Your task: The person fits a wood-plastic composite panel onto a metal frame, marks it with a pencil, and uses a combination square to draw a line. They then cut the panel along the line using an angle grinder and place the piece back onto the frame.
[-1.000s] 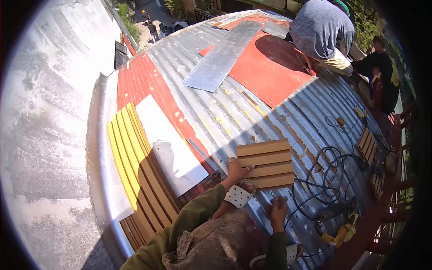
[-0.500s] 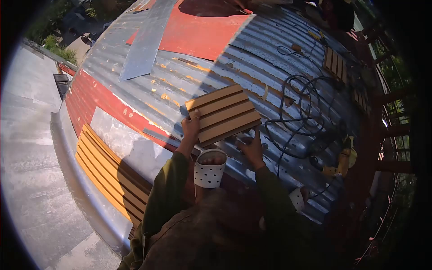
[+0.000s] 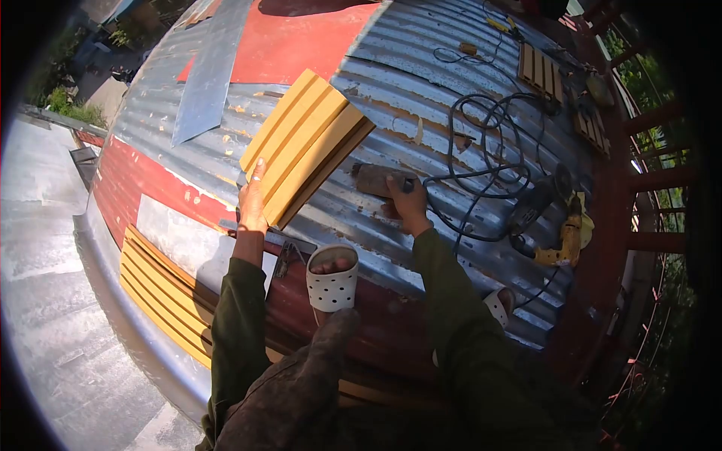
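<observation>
A short ribbed tan panel (image 3: pixel 308 143) is tilted up in my left hand (image 3: pixel 252 199), which grips its lower left edge. My right hand (image 3: pixel 408 201) is closed around a dark, dusty block-like object (image 3: pixel 374 180) just above the corrugated metal sheet (image 3: pixel 391 240), to the right of the panel. My right hand no longer touches the panel. Below and between the hands is my white dotted clog (image 3: pixel 331 289).
Longer tan panels (image 3: pixel 162 289) lie at the lower left. A coiled black cable (image 3: pixel 489 150), a yellow power tool (image 3: pixel 568 240) and a dark tool (image 3: pixel 534 207) are at the right. Cut panel pieces (image 3: pixel 540 71) lie farther back, beside red railing (image 3: pixel 656 180).
The panel has moved up and left and tilted, now in my left hand alone. My right hand has left its edge and taken hold of the dark block. The view has shifted slightly.
</observation>
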